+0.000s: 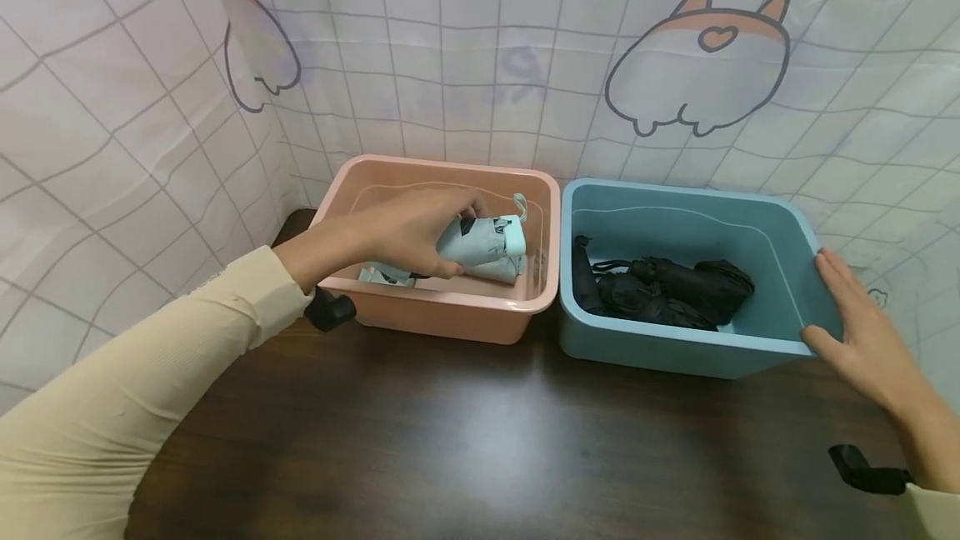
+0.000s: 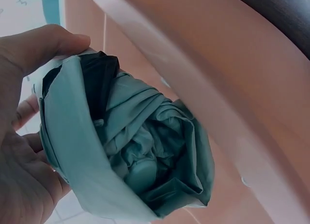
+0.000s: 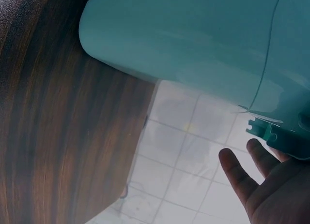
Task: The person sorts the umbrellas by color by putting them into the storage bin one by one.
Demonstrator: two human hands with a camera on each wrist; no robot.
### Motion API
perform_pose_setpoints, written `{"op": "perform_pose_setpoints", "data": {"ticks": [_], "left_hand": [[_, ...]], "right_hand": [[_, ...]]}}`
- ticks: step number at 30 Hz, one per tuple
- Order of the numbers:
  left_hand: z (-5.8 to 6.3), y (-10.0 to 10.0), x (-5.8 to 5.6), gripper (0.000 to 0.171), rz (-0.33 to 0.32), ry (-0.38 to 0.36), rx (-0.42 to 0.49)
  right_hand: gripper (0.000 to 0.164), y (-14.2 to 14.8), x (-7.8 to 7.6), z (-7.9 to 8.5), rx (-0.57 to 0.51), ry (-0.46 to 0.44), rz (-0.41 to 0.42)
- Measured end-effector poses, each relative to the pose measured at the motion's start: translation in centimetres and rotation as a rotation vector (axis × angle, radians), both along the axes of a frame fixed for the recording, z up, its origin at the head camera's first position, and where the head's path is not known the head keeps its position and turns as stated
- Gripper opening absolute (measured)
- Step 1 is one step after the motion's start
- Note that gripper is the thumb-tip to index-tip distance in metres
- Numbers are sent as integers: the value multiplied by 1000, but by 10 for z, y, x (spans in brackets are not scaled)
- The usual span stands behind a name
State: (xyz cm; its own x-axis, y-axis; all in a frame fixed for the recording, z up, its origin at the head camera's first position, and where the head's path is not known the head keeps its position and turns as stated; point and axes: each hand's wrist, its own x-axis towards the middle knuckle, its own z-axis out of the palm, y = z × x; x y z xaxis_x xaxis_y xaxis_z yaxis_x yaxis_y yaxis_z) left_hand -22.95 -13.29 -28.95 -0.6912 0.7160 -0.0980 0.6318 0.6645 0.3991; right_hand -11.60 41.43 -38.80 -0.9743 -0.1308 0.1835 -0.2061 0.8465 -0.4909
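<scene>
My left hand (image 1: 420,227) reaches over the pink bin (image 1: 442,297) and grips a folded pale blue-green umbrella (image 1: 474,242) with a mint end cap and wrist loop. In the left wrist view, thumb and fingers curve round its rolled fabric (image 2: 150,151), near the bin's rim. Beneath it, more pale umbrella fabric (image 1: 497,268) shows inside the bin. My right hand (image 1: 862,332) holds the right end of the blue bin (image 1: 645,338) by its rim, thumb over the front corner. Two of its fingers (image 3: 242,178) stretch out below the rim in the right wrist view.
Several black folded umbrellas (image 1: 675,286) lie in the blue bin, which stands right of the pink one. Both bins rest on a dark wooden table (image 1: 450,440). A white grid-patterned cloth (image 1: 465,48) with cartoon animals hangs behind them.
</scene>
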Motion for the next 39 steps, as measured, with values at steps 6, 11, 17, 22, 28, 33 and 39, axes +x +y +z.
{"op": "perform_pose_setpoints", "data": {"ticks": [6, 11, 17, 22, 28, 33, 39], "left_hand": [[0, 4, 0, 68, -35, 2, -6], [0, 6, 2, 66, -54, -17, -19], [0, 8, 3, 61, -52, -43, -42], [12, 1, 5, 47, -27, -68, -1], [19, -18, 9, 37, 10, -28, 45], [10, -37, 15, 46, 44, 3, 66], [2, -62, 25, 51, 132, -37, 118]], "right_hand": [[89, 2, 0, -1, -3, 11, 3], [88, 2, -2, -1, -5, 3, 0], [89, 2, -4, -1, -15, 9, 4], [88, 1, -2, -1, -13, 5, -2], [88, 0, 1, -2, -16, 12, -16], [88, 0, 1, -2, -12, 16, -17], [89, 1, 0, -3, -20, 10, -12]]}}
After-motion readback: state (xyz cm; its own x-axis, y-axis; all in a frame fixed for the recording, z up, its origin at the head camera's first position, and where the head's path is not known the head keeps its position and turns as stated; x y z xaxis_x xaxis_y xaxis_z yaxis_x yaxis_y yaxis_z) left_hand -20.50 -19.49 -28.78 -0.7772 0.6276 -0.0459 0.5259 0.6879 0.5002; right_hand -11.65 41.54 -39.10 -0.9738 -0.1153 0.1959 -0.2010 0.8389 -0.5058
